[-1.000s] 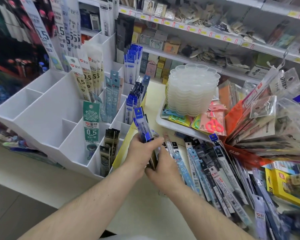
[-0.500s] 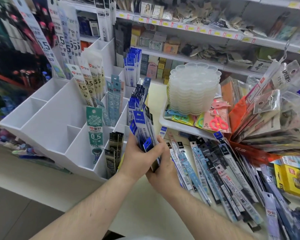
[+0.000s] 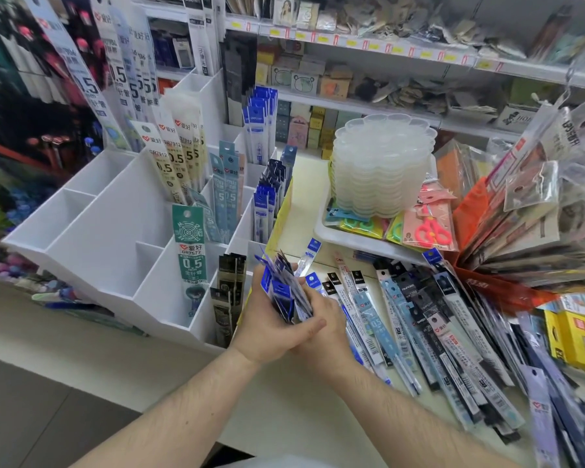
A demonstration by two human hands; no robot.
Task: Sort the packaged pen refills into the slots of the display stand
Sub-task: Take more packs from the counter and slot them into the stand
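A white tiered display stand (image 3: 115, 231) sits at the left, with refill packs upright in several slots and its leftmost slots bare. Both hands meet in front of its right corner. My left hand (image 3: 267, 329) wraps around a bundle of blue-topped refill packs (image 3: 286, 292), thumb across the front. My right hand (image 3: 328, 329) presses against the same bundle from the right side. Loose refill packs (image 3: 419, 319) lie fanned on the counter to the right of my hands. One blue-topped pack (image 3: 309, 255) lies just beyond the bundle.
A white tray (image 3: 345, 236) holds a stack of clear round palettes (image 3: 382, 163) and pink scissors (image 3: 431, 229). An orange bag of packaged goods (image 3: 520, 211) spreads out at the right. Shelves of stationery run behind. A yellow box (image 3: 574, 339) sits far right.
The bundle has dropped lower between my hands and tilted left toward the stand. The view has shifted slightly.
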